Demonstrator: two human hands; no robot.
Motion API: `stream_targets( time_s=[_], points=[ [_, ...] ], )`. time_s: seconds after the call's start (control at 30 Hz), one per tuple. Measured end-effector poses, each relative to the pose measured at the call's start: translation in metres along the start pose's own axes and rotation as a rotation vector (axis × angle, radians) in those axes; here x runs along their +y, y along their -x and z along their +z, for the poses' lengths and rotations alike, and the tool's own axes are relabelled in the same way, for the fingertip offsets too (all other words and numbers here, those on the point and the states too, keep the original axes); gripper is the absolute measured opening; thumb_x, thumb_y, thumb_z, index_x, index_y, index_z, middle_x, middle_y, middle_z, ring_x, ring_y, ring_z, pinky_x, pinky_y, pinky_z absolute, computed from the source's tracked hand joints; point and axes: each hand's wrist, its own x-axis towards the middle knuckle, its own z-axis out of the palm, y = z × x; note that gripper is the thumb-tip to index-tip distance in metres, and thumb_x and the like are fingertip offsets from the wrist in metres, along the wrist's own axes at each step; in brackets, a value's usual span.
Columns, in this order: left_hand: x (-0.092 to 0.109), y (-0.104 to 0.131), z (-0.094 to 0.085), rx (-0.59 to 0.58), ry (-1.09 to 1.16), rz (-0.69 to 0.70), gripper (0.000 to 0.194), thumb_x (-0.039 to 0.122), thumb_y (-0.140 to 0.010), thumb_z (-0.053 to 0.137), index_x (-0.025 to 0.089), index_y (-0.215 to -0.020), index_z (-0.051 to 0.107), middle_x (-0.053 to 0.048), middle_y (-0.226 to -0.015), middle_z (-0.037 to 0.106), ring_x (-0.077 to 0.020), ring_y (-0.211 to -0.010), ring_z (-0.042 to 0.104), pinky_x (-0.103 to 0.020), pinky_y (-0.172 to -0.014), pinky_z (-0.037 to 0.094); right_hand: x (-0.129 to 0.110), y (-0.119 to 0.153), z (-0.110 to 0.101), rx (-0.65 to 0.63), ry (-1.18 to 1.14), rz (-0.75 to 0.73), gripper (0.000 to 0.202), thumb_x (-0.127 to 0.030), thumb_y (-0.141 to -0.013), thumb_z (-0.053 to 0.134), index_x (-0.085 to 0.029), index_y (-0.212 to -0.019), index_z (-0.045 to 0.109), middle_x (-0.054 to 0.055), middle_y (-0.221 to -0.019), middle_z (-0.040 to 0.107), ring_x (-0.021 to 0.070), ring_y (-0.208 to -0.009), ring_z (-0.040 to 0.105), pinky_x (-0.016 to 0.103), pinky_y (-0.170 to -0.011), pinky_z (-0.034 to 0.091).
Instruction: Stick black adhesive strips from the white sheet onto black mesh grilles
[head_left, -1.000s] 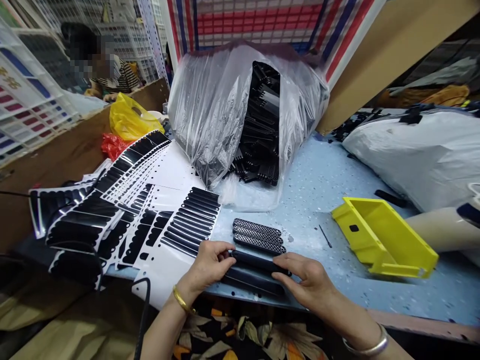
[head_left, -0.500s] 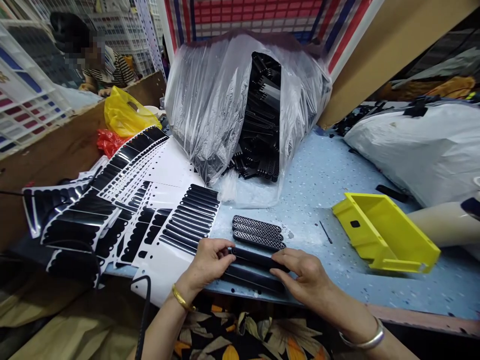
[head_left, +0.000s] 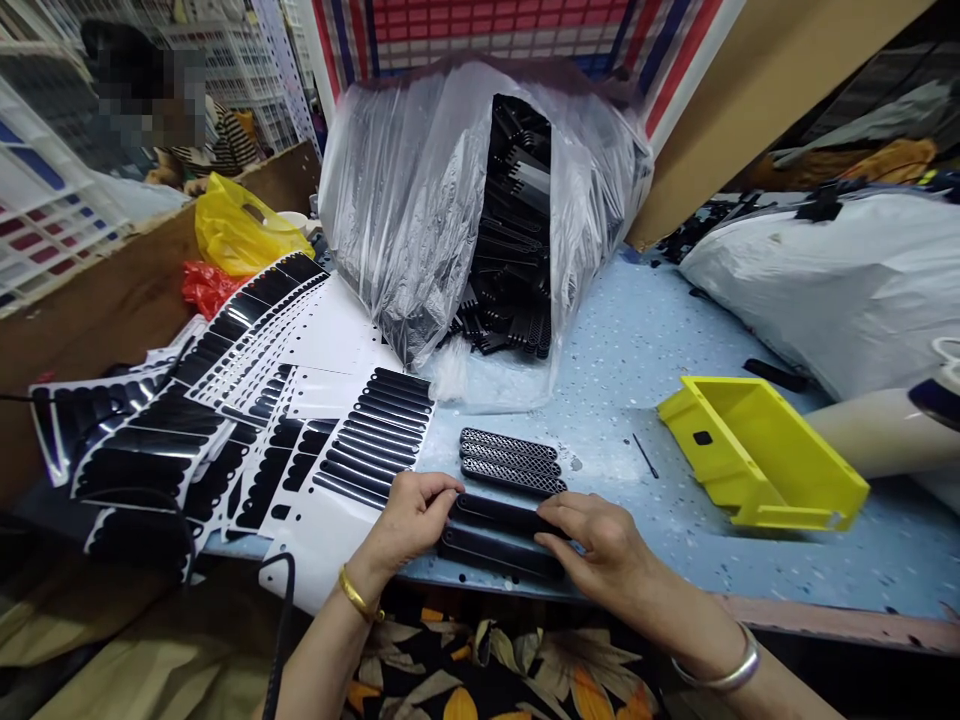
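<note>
Sideways, both hands' fingers (head_left: pixel 442 487) clamp the black strip's (head_left: pixel 499 514) ends, long axis left-right.

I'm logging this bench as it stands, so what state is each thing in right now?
Left hand: pinching the left end of the black strips.
Right hand: pressing their right end.
Black strips: two, flat, side by side at the table edge.
Mesh strips: three, lying together, untouched.
Yellow bin: tipped on its side.
Clear bag: open, full of black parts.
</note>
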Motion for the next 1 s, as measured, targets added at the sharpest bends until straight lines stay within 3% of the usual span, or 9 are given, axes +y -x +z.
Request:
stream_targets(
  time_s=[0.4,0.77,1.0],
  points=[
    [0.0030,-0.0070,0.0060,0.033,-0.011,-0.041,0.036,0.039,-0.080,0.050,0.012,-0.067,0.068,-0.001,-0.055,0.057,-0.0110,-0.050,0.054,-0.021,-0.052,0.040,0.0039,0.0054,0.0055,-0.008,-0.047,0.032,0.015,-0.011,-0.084,0.054,-0.015,-0.084,0.068,0.011,-0.086,0.068,0.0194,-0.069,0.062,0.034,-0.063,0.052],
    [0.0029,-0.0095,0.0060,0.008,0.030,-0.079,0.031,0.039,-0.076,0.052,0.013,-0.068,0.066,0.001,-0.054,0.054,-0.0110,-0.048,0.053,-0.022,-0.050,0.040,0.0004,0.0039,0.0071,0.037,-0.019,0.010,0.014,-0.008,-0.080,0.055,-0.015,-0.078,0.067,0.010,-0.082,0.068,0.0184,-0.065,0.061,0.031,-0.059,0.050],
    [0.0085,-0.0105,0.0029,-0.020,0.063,-0.157,0.037,0.044,-0.077,0.050,0.012,-0.072,0.068,-0.001,-0.053,0.055,-0.0118,-0.048,0.054,-0.021,-0.049,0.041,-0.0033,0.0018,0.0033,-0.018,-0.025,0.041,0.014,-0.004,-0.078,0.058,-0.014,-0.079,0.068,0.010,-0.082,0.068,0.0194,-0.068,0.062,0.031,-0.061,0.051]
  ],
)
